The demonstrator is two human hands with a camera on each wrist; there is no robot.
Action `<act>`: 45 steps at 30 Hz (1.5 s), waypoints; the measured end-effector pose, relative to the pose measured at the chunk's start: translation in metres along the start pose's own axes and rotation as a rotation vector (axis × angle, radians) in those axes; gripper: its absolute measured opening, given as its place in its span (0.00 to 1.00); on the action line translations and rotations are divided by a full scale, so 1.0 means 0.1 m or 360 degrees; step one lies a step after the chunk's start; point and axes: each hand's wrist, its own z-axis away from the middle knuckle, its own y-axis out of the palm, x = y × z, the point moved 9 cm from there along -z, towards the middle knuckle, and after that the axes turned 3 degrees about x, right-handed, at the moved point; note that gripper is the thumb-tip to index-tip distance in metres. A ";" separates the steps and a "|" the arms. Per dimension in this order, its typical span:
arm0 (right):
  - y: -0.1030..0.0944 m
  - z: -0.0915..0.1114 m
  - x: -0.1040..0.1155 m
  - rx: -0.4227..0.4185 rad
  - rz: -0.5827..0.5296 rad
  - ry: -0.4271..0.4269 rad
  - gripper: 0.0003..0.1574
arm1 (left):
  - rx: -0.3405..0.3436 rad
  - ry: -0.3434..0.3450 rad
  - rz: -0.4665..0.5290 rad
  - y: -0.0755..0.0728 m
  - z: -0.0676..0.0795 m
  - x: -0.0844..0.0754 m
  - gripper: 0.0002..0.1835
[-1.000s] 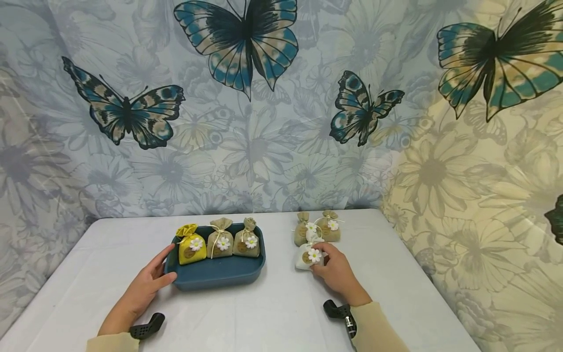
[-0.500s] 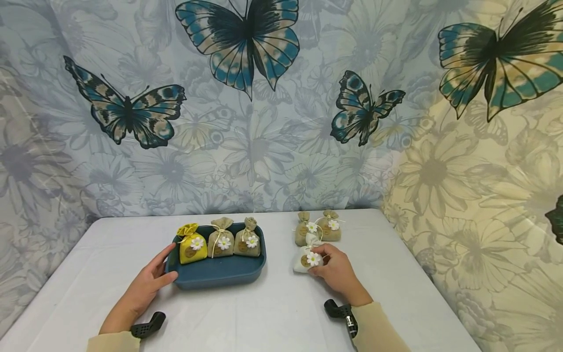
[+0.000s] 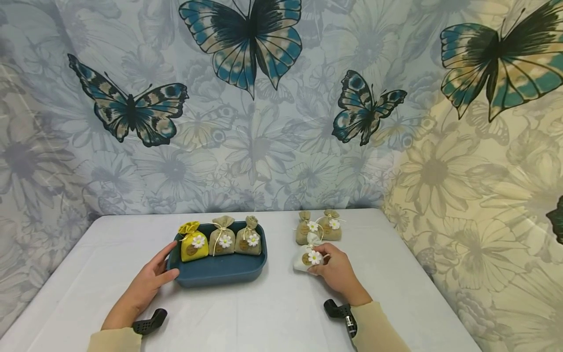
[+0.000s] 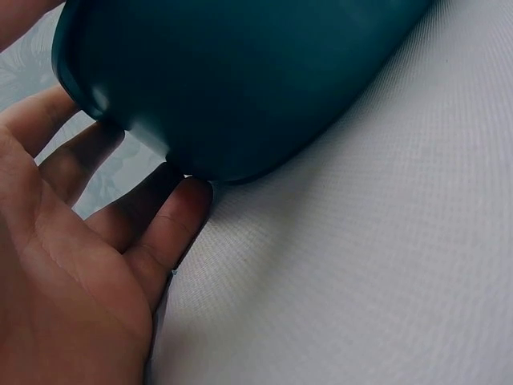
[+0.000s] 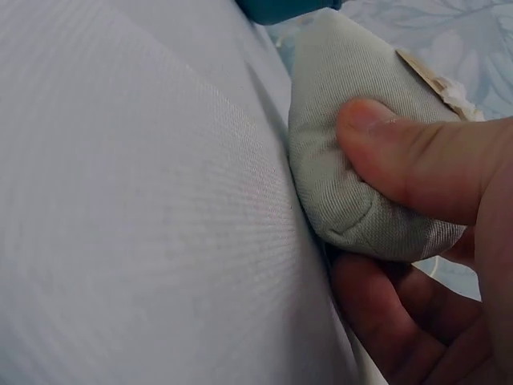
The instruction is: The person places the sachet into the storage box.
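Note:
My right hand (image 3: pixel 336 274) pinches a small white drawstring sachet (image 3: pixel 301 260) with a daisy and a round brown label on its front. In the right wrist view the thumb presses one side of the sachet (image 5: pixel 329 152), with fingers curled beneath it, close over the table. At the left end of a blue tray (image 3: pixel 220 277), my left hand (image 3: pixel 142 288) touches the rim and outer wall with extended fingers and thumb. Along the tray's back stand a yellow sachet (image 3: pixel 193 248) and two beige sachets (image 3: pixel 222 242) (image 3: pixel 248 243), each with a daisy.
Two more beige sachets (image 3: pixel 302 233) (image 3: pixel 330 231) stand just behind the white one, right of the tray. A white cloth (image 3: pixel 246 318) covers the table. A butterfly-printed curtain (image 3: pixel 259 161) hangs right behind its far edge.
My right hand and the white sachet have shifted slightly left and nearer, away from the beige pair. My left hand stays at the tray's end. The head view has turned a little.

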 end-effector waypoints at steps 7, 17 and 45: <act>-0.01 -0.02 -0.07 -0.0029 0.0021 0.0023 0.32 | -0.0002 0.0013 -0.0050 0.00 0.00 -0.01 0.43; -0.04 -0.03 -0.11 -0.0071 -0.0035 0.0091 0.33 | -0.0002 0.0028 -0.0060 -0.01 0.02 0.00 0.43; -0.05 -0.04 -0.13 -0.0098 -0.0203 0.0161 0.33 | -0.0028 0.0012 -0.0054 -0.01 0.01 -0.01 0.43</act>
